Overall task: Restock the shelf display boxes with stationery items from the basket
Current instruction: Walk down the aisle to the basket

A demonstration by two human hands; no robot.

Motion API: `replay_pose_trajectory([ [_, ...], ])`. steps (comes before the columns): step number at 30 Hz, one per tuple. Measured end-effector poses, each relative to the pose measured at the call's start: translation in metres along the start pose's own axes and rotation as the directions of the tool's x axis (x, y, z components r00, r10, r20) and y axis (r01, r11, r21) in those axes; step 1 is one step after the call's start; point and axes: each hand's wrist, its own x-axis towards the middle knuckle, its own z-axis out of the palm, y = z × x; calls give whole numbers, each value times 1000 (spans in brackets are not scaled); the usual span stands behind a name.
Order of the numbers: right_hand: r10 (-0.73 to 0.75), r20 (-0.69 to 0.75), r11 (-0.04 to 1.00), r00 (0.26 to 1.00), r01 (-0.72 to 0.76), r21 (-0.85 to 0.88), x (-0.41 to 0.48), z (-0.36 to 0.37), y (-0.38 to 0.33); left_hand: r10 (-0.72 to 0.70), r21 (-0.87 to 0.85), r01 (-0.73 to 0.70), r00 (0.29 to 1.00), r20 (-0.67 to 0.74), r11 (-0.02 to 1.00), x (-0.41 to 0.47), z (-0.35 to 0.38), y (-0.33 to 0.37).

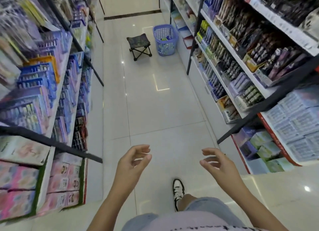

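A blue plastic basket (165, 39) stands on the floor far down the aisle, against the right-hand shelves, with a few items inside. My left hand (133, 163) and my right hand (216, 163) hang in front of me low in the view, both empty with fingers loosely curled and apart. The basket is several steps ahead of both hands. Display boxes of pens (245, 70) fill the right-hand shelves, and blue display boxes (37, 77) line the left-hand shelves.
A small folding stool (139, 46) stands on the floor just left of the basket. Shelving runs along both sides of a tiled aisle (155, 110). My foot in a black-and-white shoe (178, 190) is on the floor below my hands.
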Motion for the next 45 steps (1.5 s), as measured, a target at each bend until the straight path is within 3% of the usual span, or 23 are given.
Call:
replay_pose_trajectory([
  [12,-173,185,985,967,173,17,207,37,-114,-72,-18,70,990,-119,997,151,-27,22],
  [21,-108,68,994,992,107,23,333,57,-148,-4,10,4,1000,24,1000,329,-64,65],
  [31,-14,-30,1000,999,14,9,468,33,-161,6,-19,-4,993,117,1000,502,-51,122],
  [45,-212,187,976,959,199,85,731,71,-288,-55,36,58,995,-83,998,691,-88,159],
])
